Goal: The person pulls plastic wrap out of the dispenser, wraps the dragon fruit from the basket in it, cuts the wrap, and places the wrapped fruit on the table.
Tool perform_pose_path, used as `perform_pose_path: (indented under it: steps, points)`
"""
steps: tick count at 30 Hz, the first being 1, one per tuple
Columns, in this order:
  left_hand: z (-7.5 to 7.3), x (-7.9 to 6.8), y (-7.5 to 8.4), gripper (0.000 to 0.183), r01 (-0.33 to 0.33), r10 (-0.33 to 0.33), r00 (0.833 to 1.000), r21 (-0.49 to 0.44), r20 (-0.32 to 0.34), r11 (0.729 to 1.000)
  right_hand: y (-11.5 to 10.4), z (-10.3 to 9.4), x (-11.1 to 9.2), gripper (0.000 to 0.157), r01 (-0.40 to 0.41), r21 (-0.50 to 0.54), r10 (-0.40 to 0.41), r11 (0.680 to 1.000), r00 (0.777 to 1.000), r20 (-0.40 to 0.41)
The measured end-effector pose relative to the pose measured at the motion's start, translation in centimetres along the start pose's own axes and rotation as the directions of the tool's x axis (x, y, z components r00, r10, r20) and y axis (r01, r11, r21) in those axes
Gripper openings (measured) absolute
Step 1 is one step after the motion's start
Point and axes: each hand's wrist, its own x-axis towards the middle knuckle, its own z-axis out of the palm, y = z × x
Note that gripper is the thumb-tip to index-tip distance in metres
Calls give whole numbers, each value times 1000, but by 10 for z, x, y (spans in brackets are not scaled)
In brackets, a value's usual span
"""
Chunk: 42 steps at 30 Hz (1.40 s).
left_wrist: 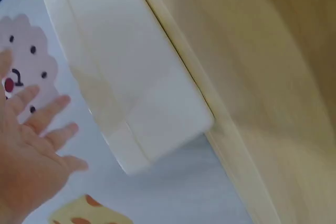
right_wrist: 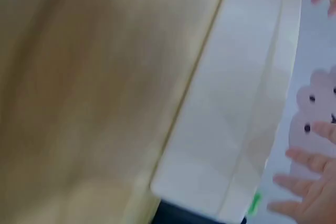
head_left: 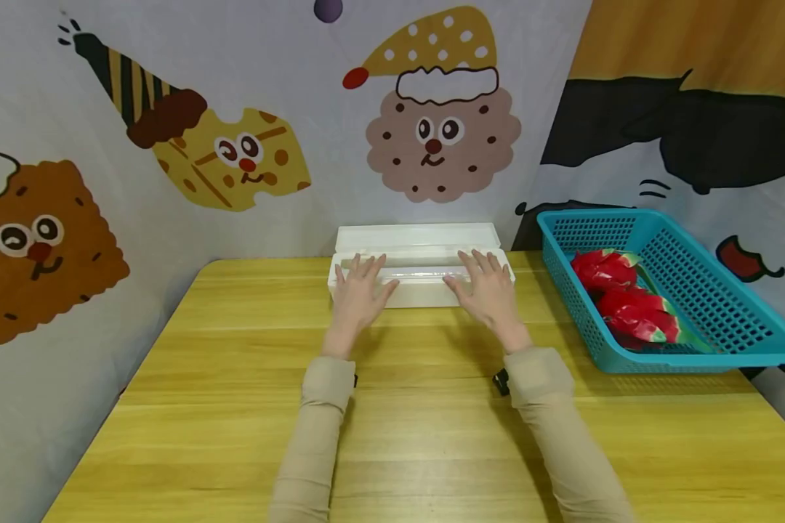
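At the table's far edge sits a long white plastic-wrap dispenser box (head_left: 425, 298), its lid (head_left: 419, 237) raised against the wall. A shiny, clear-looking roll (head_left: 421, 272) lies lengthwise inside. My left hand (head_left: 358, 296) is spread over the box's left end, palm down, fingers fairly straight. Over the right end, my right hand (head_left: 488, 295) is spread the same way. Neither hand grips anything. In the left wrist view, the fingers (left_wrist: 50, 114) are apart beyond the box's smooth front. The right wrist view has separated fingers (right_wrist: 302, 184) beside the box too.
A blue plastic basket (head_left: 746, 360) stands at the table's right side, holding red dragon fruit (head_left: 637, 312) with green-tipped scales. Behind the wooden table (head_left: 235, 378) hangs a pale cloth (head_left: 327, 181) printed with cartoon biscuits and cheese.
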Motion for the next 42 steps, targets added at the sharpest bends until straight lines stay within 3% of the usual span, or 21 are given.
perform_pose_path:
  steps: [4,11,15,22,28,34,39,42]
  points:
    - [-7,5,-23,40,-54,51,997,-47,-64,997,19,-10,10,51,57,62,-56,996,998,-15]
    - [-16,8,-53,26,-86,85,996,-112,-8,990,43,-16,23,20,174,3,-174,985,985,20]
    - [-17,11,-57,21,-90,91,996,-127,0,988,46,-17,30,17,176,21,-177,984,983,42]
    - [-17,20,-59,17,-37,42,999,-181,22,983,47,-17,43,15,147,98,-156,984,983,93]
    - [-12,26,-60,18,-65,63,998,-159,-18,985,50,-10,50,15,143,96,-149,985,987,66]
    - [-7,30,-58,17,-24,18,999,-203,-30,979,56,-12,51,17,179,135,-189,974,980,62]
    - [-2,36,-63,18,9,-39,995,-316,-89,949,61,-13,51,17,115,68,-120,991,990,76]
    - [0,36,-67,20,7,-44,993,-322,-110,947,63,-12,50,15,75,75,-79,994,996,44]
